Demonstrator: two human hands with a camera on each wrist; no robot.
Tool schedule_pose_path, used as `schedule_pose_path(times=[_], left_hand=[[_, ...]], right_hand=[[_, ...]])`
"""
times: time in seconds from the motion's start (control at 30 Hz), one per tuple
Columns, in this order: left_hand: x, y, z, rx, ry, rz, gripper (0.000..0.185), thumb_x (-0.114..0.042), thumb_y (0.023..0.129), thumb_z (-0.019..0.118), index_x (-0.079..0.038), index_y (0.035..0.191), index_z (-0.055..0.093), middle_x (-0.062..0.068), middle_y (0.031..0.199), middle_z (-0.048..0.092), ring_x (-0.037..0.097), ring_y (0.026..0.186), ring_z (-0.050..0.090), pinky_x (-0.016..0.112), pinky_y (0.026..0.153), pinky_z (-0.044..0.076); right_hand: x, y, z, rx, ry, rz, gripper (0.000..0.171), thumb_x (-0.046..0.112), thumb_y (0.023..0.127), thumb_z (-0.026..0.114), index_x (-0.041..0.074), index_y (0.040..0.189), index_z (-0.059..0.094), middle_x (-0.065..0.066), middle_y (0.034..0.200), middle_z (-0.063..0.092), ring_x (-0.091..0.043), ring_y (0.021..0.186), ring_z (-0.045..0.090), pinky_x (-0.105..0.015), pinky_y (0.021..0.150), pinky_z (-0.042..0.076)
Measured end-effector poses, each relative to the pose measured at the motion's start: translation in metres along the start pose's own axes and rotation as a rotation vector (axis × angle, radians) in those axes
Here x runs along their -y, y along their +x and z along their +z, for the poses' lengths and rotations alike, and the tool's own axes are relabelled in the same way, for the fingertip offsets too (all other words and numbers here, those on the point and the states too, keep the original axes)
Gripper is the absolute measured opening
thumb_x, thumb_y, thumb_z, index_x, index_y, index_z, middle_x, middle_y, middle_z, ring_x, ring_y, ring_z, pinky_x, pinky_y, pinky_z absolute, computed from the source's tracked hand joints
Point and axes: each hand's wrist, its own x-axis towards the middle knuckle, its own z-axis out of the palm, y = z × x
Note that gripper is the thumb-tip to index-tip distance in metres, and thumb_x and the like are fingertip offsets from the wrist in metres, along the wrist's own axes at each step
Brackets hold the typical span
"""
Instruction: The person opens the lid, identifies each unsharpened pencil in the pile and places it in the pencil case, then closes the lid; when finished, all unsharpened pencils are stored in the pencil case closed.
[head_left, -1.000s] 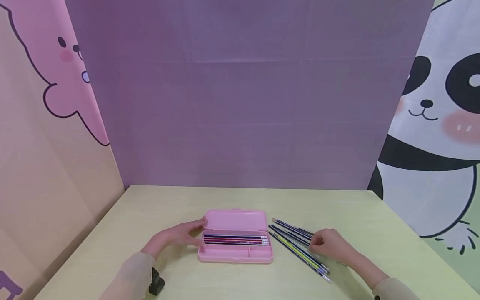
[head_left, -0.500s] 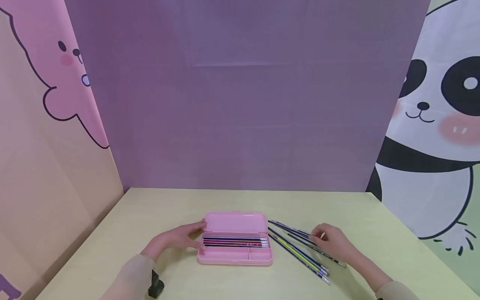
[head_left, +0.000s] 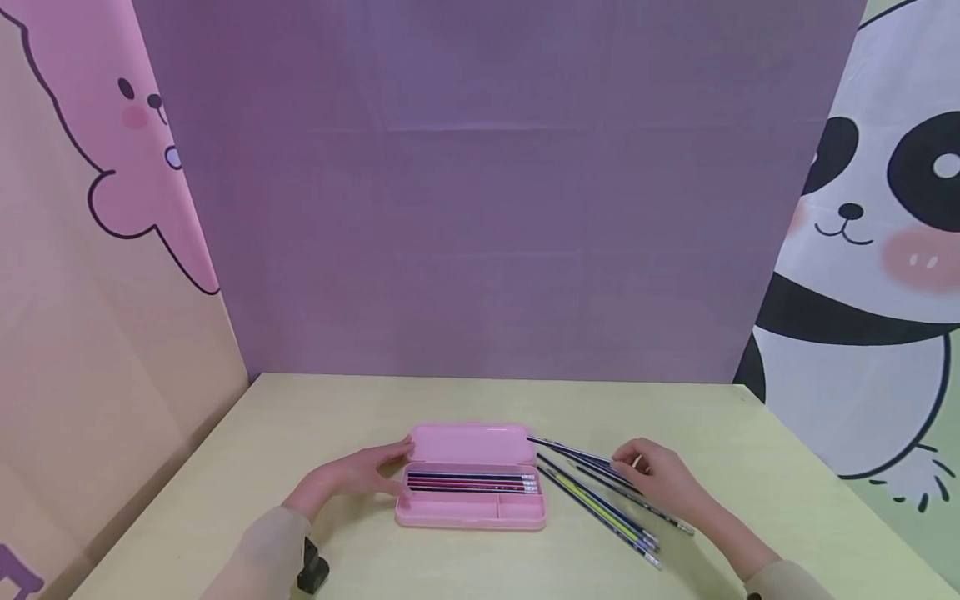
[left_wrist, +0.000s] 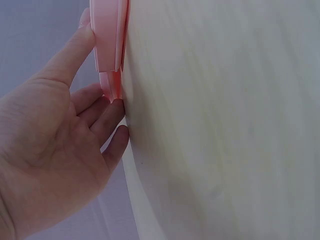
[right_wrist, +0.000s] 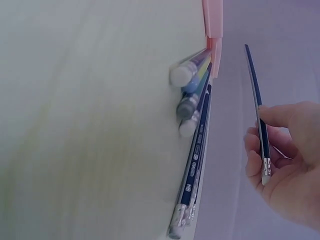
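Left hand (head_left: 352,477) braces the open pink plastic pencil case (head_left: 471,487) mid-counter, steadying it; right hand (head_left: 660,481) pinches one dark blue pencil (right_wrist: 257,112) above loose pencils (head_left: 600,508) on its right

In the head view the right hand (head_left: 660,483) covers the middle of the loose pencils (head_left: 600,504) on the surface (head_left: 300,433), so how many lie under it cannot be counted, and the print on the pencils in the pencil case (head_left: 471,492) is too small to read. The left wrist view cuts off the pencil case at the top edge and shows only its end, with the left hand (left_wrist: 55,150) running off the lower left corner. In the right wrist view the nearest pencil ends are blurred, and the palm leaves the frame at the right.
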Motion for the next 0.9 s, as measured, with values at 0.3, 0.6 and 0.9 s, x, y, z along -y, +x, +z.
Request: schedule_pose_path(times=[0.3,0.6,0.9], left_hand=[[0.001,0.002,0.0,0.0,0.007,-0.011,0.087,-0.04,0.078,0.073,-0.01,0.148,0.029,0.014,0.154,0.025,0.037,0.142,0.021,0.054,0.115,0.018],[0.0,0.004,0.0,0.005,-0.002,-0.021,0.088,-0.038,0.078,0.075,-0.01,0.148,0.029,0.014,0.154,0.025,0.035,0.142,0.021,0.053,0.115,0.019],[-0.001,0.006,0.002,-0.003,-0.001,-0.038,0.089,-0.04,0.076,0.076,-0.012,0.148,0.03,0.012,0.155,0.025,0.033,0.142,0.022,0.052,0.115,0.02]], right_hand=[[0.006,0.005,0.002,0.03,0.022,-0.053,0.008,0.009,0.086,0.066,0.008,0.094,0.066,0.003,0.083,0.06,0.001,0.067,0.049,-0.02,0.057,0.047],[0.021,0.015,0.008,0.018,0.032,-0.093,0.008,0.011,0.085,0.069,0.008,0.092,0.067,0.003,0.082,0.058,0.001,0.069,0.049,-0.019,0.06,0.048],[0.038,0.026,0.02,0.045,0.036,-0.095,0.007,0.01,0.084,0.068,0.007,0.09,0.067,0.003,0.081,0.058,-0.002,0.069,0.049,-0.018,0.06,0.048]])
